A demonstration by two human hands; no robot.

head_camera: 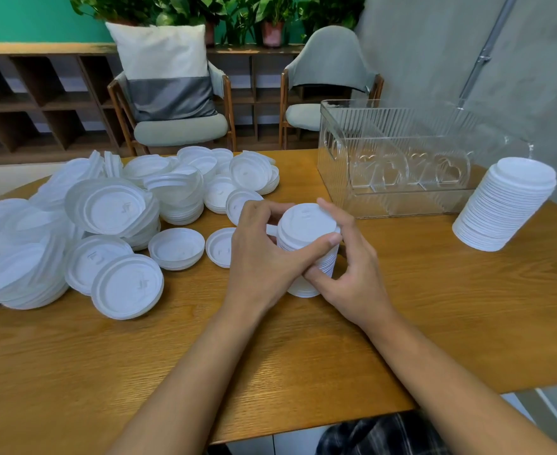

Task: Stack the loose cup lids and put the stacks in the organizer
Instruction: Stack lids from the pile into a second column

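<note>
The small stack of white lids [305, 226] stands on the wooden table [172, 356] just right of the frame's centre, held between both hands. The left hand [260, 257] grips it from the left, its thumb laid across the front of the stack just under the top lid and its fingers curled round the far side. The right hand [359, 277] grips it from the right, with the forefinger reaching over the rear rim of the top lid and the thumb pressed against the lower front of the stack. Both forearms run in from the bottom edge.

Just left of the hands, two single lids [176, 247] lie upside down on the table. Beyond them a heap of loose lids [113, 211] fills the middle left of the frame, many overlapping or partly nested.

At the upper right sits the clear organizer [398, 159], with ribbed walls and dividers bearing heart shapes. Right of it, near the frame's right edge, a taller stack of lids [503, 205] stands on the table, leaning in the picture toward the upper right; whether it touches the organizer I cannot tell.

Behind the table are two wooden-framed chairs [329, 77]. The left one holds a white and grey cushion [165, 70]. Potted plants [272, 24] sit along the top.
</note>
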